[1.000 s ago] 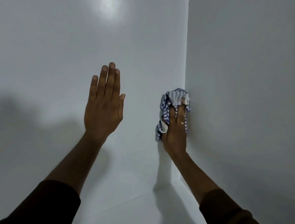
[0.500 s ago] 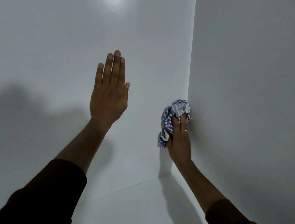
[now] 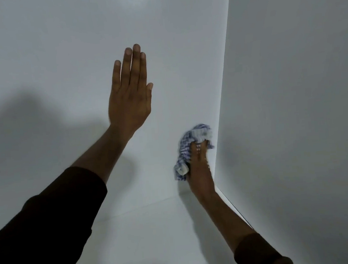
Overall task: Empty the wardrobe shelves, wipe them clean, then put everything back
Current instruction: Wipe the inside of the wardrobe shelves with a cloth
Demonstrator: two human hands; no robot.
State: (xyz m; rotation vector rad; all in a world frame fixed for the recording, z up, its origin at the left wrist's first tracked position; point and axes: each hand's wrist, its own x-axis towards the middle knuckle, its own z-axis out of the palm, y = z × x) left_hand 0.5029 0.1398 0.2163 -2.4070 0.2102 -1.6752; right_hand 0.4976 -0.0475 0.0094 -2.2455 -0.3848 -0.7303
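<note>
I am looking into a white wardrobe compartment. My left hand [image 3: 129, 97] lies flat on the back wall [image 3: 68, 46], fingers straight and together, pointing up. My right hand [image 3: 200, 167] holds a bunched blue-and-white checked cloth [image 3: 184, 152] against the corner where the back wall meets the right side wall [image 3: 302, 101]. Its fingertips are buried in the cloth and its thumb is hidden. The hand and cloth are blurred by motion. The cloth is a short way above the shelf floor [image 3: 146, 238].
Nothing stands on the shelf floor in view. Shadows of my arms fall on the back wall at the left and on the floor. Dark sleeves cover both forearms at the bottom of the frame.
My right hand has slid the cloth down along the corner toward the shelf floor. My left hand has stayed flat on the back wall.
</note>
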